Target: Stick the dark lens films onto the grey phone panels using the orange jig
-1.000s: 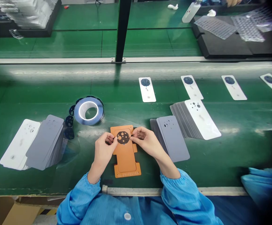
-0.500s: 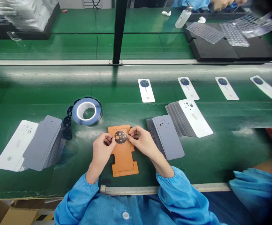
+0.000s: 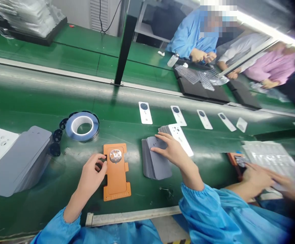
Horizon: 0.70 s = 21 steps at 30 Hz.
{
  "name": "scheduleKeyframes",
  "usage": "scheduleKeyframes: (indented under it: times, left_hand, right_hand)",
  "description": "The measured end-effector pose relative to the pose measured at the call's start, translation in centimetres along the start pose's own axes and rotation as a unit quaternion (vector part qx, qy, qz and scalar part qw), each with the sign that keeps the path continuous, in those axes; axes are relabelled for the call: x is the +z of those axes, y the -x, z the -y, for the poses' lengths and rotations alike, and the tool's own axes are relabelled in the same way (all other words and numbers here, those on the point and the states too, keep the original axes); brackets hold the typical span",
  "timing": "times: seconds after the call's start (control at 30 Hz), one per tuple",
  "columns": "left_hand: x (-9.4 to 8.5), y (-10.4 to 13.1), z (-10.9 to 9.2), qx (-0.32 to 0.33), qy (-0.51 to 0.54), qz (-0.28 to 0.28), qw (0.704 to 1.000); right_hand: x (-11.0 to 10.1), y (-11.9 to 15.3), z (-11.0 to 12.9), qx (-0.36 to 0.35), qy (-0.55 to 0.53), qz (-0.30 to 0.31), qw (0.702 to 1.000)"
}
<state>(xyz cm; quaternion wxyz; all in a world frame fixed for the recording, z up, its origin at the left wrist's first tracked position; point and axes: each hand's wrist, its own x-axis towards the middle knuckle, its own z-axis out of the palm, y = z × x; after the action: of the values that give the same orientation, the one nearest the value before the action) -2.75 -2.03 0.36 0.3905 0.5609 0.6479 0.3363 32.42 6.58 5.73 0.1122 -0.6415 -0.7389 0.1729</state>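
Note:
An orange fixture (image 3: 117,179) lies on the green work surface in front of me, with a round dark film piece (image 3: 115,156) with holes near its top. My left hand (image 3: 92,173) is at the fixture's left edge, fingers curled with a gap between thumb and fingertips, holding nothing visible. Over the right-hand stack of grey phone-shaped sheets (image 3: 160,162), my right hand (image 3: 171,149) has thumb and fingers apart, fingertips at the top sheet. Behind that stack lies a stack of white sheets (image 3: 181,137) with holes.
A blue tape roll (image 3: 93,127) and dark round pieces (image 3: 57,135) lie left of the fixture. Grey sheets (image 3: 22,159) are stacked farther left. White cards (image 3: 145,117) form a row behind. At right, a co-worker's hands (image 3: 254,179) work beside an orange fixture (image 3: 235,164).
My right hand has left the round piece and moved right to the grey stack. My left hand has backed off to the fixture's edge. The view has turned right, showing more people.

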Motion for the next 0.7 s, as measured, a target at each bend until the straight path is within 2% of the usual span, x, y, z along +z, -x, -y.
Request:
scheduleKeyframes:
  times: [0.1, 0.27, 0.33, 0.47, 0.53, 0.6, 0.7]
  left_hand:
    - [-0.1, 0.5, 0.3, 0.019, 0.002, -0.009, 1.0]
    - [-0.6, 1.1, 0.6, 0.037, 0.01, -0.008, 0.999]
    - [-0.8, 1.3, 0.6, 0.036, 0.005, -0.005, 0.999]
    - [-1.0, 1.8, 0.7, 0.035, -0.004, -0.007, 0.999]
    - [-1.1, 2.0, 0.6, 0.051, -0.013, -0.003, 0.999]
    - [-1.3, 2.1, 0.5, 0.082, -0.023, 0.027, 0.996]
    - [-1.5, 2.2, 0.3, 0.12, -0.036, 0.102, 0.987]
  right_hand:
    - [-0.7, 0.6, 0.6, -0.002, -0.034, -0.05, 0.998]
    - [-3.1, 1.3, 2.0, 0.05, -0.1, -0.118, 0.987]
    - [-3.8, 1.1, 2.2, 0.049, -0.127, -0.139, 0.981]
    - [-5.1, 0.7, 2.5, 0.049, -0.202, -0.124, 0.97]
    - [-5.5, 0.7, 3.6, 0.057, -0.254, -0.131, 0.957]
    - [-5.0, 1.0, 5.7, 0.051, -0.303, -0.152, 0.94]
    - [-2.0, 1.4, 10.1, 0.043, -0.361, -0.127, 0.923]
